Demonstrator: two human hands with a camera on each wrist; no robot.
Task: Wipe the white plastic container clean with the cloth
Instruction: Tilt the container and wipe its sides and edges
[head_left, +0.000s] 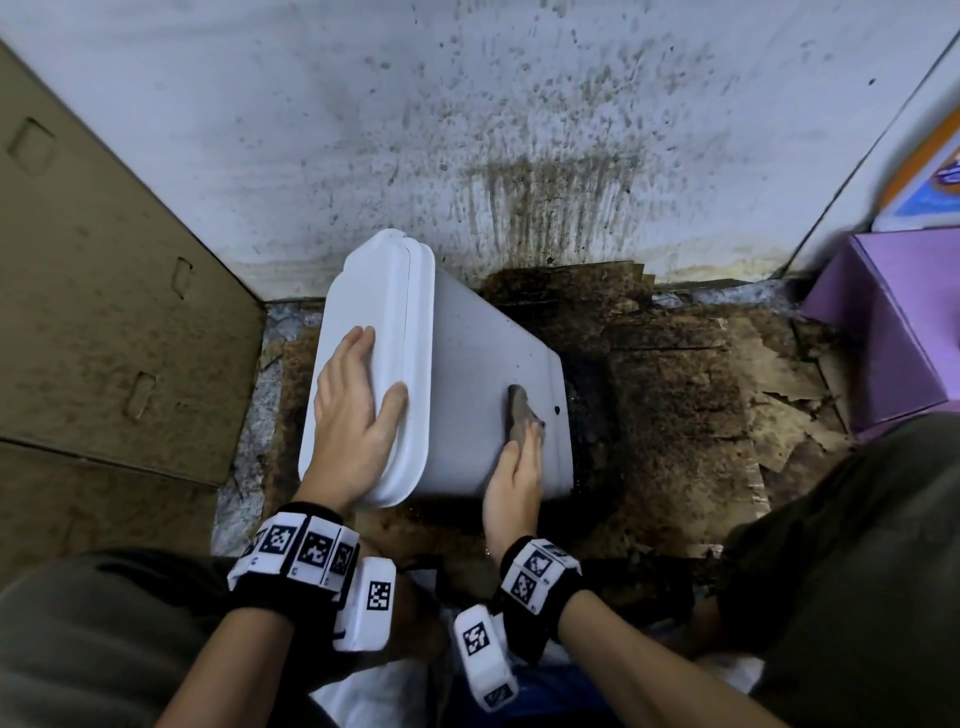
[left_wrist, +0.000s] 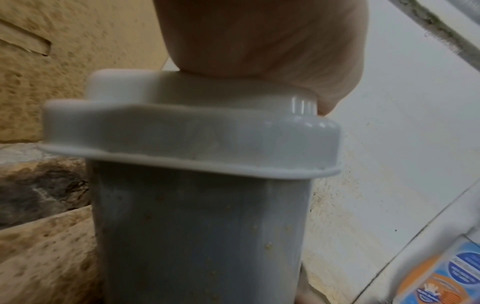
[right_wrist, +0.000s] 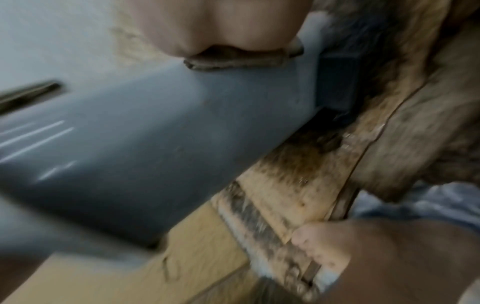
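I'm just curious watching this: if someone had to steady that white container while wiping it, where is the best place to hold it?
Probably at the lid end, from above. The white container stands tilted, and its lid is broad and flat with a stepped rim. The left hand already lies flat there, leaving the side wall free for the right hand and cloth.

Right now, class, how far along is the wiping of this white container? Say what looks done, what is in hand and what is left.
Done: most of the container's facing side looks clean. In hand: the left hand steadies the lid, and the right hand presses the cloth on the side. Left: a dark spot beside the cloth; other sides are hidden.
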